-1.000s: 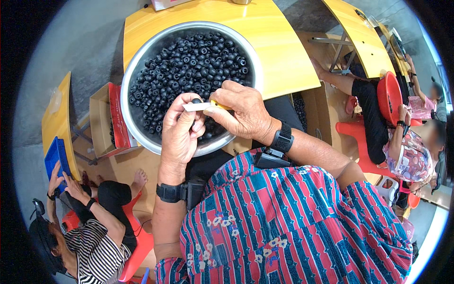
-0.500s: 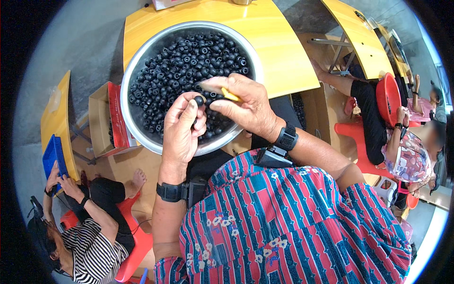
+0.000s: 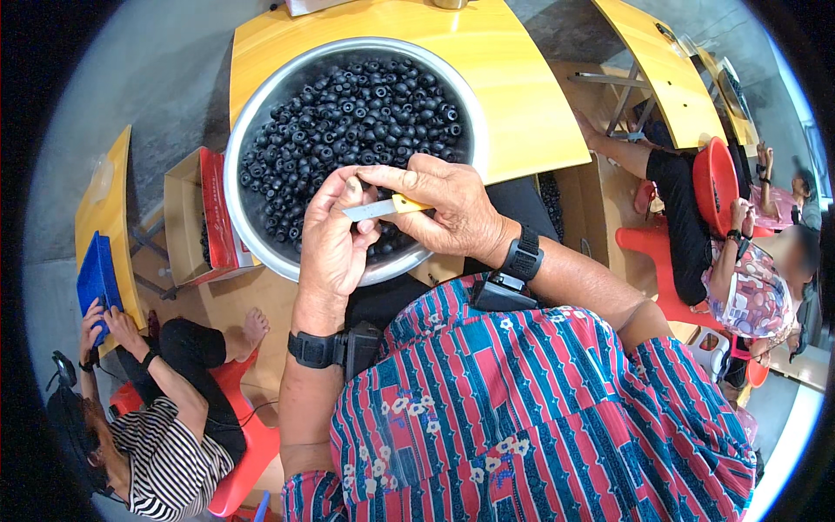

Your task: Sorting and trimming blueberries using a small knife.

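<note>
A wide metal basin (image 3: 235, 178) holds many small black round pieces (image 3: 339, 130), with ring-shaped openings on those facing up. Over its near side my left hand (image 3: 333, 239) is closed, thumb and fingers pinched on one of these pieces, now mostly hidden by the fingers. My right hand (image 3: 457, 204) grips a small knife (image 3: 409, 204) with a yellow handle. The short silver blade lies across the left fingers, its tip toward the left thumb. The right forefinger reaches over to touch the left fingertips.
The basin rests on a yellow table (image 3: 531, 113). A cardboard box (image 3: 187, 217) stands on the floor to its left. At left, a person in stripes works at a blue tray (image 3: 97, 278); at right, others sit near a red basin (image 3: 715, 187).
My right hand has moved left and down with the knife, bringing the blade across the left fingers. The black piece that showed at the left fingertips is now covered.
</note>
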Tool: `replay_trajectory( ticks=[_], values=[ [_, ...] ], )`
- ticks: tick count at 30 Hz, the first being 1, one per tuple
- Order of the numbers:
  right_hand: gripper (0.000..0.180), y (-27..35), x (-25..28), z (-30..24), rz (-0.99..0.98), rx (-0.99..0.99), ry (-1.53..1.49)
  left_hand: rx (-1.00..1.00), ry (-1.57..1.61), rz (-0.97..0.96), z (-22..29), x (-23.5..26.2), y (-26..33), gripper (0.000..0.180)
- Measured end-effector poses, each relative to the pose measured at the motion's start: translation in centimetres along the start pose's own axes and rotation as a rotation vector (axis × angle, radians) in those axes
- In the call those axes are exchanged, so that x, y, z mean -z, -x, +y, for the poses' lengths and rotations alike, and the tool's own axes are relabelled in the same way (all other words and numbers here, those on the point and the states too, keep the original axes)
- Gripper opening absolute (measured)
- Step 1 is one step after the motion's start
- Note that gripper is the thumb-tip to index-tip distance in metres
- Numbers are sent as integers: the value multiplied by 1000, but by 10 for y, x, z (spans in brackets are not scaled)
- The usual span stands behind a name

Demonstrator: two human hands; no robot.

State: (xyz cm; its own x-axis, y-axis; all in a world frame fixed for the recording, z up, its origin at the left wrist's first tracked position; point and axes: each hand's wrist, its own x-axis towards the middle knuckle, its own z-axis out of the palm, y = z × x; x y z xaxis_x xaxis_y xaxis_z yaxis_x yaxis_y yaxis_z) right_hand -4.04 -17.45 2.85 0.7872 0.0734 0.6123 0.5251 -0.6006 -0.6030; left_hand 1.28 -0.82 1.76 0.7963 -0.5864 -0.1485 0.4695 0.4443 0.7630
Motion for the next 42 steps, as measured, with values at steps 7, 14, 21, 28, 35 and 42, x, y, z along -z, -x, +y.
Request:
replay_trajectory(
  ticks=[7,14,21,28,35,42],
  values=[
    [45,0,0,0,-1,-2,-27,-2,64,-19,-1,4,-1,22],
    [28,0,2,3,11,33,-84,-16,81,-17,2,4,-1,22],
    [17,-4,5,10,227,-186,-211,40,450,-171,15,10,-2,28],
    [13,-4,5,10,282,-435,-489,14,-114,-26,26,19,-6,10],
    [13,-6,0,15,290,-411,-507,-155,-1199,110,33,20,-6,22],
    [12,-6,-3,18,275,-388,-473,-301,-1627,-86,28,10,0,18]
  ],
)
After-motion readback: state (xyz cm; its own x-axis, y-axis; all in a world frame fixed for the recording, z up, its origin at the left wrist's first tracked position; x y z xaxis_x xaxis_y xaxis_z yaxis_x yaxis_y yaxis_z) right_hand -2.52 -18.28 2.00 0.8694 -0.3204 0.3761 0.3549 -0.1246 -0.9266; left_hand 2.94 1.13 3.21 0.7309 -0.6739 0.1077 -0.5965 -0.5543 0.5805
